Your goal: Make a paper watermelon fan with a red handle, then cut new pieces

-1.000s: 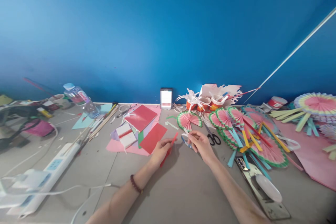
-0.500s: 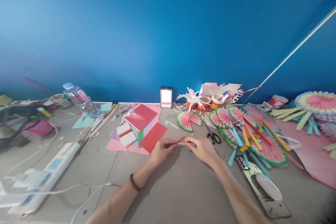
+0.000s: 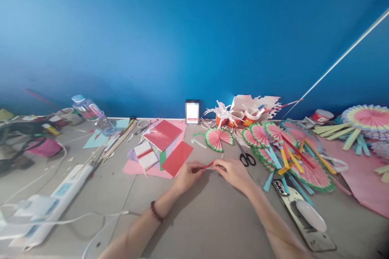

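Note:
My left hand [image 3: 187,176] and my right hand [image 3: 232,171] meet over the grey table [image 3: 194,218], fingers pinched. Between them runs a thin red paper strip [image 3: 208,165]; each hand pinches one end. The right hand also seems to hold a small roll of tape, mostly hidden under its fingers. A bead bracelet [image 3: 156,213] sits on my left wrist. Just beyond the hands lie a folded pink and green paper fan [image 3: 218,139] and black scissors [image 3: 247,158].
Red and pink paper sheets [image 3: 170,149] lie left of the hands. Several paper fans with coloured strips [image 3: 285,151] pile at the right, by a phone [image 3: 304,218]. A power strip [image 3: 57,198], cables and a water bottle [image 3: 91,113] are at the left. Orange cups [image 3: 240,119] stand by the blue wall.
My hands came together: a second ago they were apart, left holding the red strip, right holding the tape roll. Now both pinch the strip between them, shifted slightly.

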Motion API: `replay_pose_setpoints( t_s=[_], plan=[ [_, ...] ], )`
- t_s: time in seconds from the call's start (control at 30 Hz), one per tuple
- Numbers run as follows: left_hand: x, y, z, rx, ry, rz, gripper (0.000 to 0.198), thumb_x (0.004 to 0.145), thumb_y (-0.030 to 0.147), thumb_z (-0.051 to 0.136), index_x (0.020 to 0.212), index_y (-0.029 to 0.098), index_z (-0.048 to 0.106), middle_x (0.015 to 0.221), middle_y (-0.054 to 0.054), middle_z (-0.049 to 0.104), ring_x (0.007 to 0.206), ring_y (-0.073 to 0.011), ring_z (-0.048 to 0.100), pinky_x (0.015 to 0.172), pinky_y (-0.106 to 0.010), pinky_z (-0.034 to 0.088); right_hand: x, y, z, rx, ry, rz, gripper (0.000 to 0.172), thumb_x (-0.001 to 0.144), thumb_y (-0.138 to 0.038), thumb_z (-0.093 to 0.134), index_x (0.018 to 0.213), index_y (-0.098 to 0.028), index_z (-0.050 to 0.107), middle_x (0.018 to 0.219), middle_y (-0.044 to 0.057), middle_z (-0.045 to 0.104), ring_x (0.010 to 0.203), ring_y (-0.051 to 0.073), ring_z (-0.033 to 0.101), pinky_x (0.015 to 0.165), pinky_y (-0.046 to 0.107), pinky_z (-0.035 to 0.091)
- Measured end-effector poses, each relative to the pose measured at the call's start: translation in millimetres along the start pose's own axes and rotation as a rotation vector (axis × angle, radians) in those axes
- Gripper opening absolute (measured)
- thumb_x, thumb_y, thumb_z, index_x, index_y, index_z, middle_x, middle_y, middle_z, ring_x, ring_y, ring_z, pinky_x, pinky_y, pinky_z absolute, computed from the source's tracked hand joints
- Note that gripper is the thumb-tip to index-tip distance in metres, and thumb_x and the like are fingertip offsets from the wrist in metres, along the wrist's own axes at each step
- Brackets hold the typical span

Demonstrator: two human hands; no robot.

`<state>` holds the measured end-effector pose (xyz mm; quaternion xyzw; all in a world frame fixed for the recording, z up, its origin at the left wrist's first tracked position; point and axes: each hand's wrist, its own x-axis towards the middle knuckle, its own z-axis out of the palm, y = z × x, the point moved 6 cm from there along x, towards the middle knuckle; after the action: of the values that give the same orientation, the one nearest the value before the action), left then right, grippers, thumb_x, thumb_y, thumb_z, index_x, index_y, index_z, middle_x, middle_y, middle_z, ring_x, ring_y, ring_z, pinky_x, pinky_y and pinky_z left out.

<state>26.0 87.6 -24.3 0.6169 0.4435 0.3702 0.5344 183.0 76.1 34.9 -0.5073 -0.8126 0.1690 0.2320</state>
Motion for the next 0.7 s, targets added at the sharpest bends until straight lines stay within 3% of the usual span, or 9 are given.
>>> replay_pose_setpoints(
  t_s=[0.7],
  plan=[
    [-3, 16, 0.7, 0.1, -0.003, 0.003, 0.02, 0.073, 0.032, 0.063, 0.081, 0.019, 0.076, 0.066, -0.003, 0.06, 0.058, -0.0135, 0.052, 0.054, -0.024, 0.038, 0, 4, 5, -0.111, -0.038, 0.047, 0.017, 0.089, -0.029, 0.05, 0.08, -0.026, 0.064, 0.074, -0.001, 0.07, 0.066, 0.016, 0.064, 0.056, 0.025, 0.034]
  ],
)
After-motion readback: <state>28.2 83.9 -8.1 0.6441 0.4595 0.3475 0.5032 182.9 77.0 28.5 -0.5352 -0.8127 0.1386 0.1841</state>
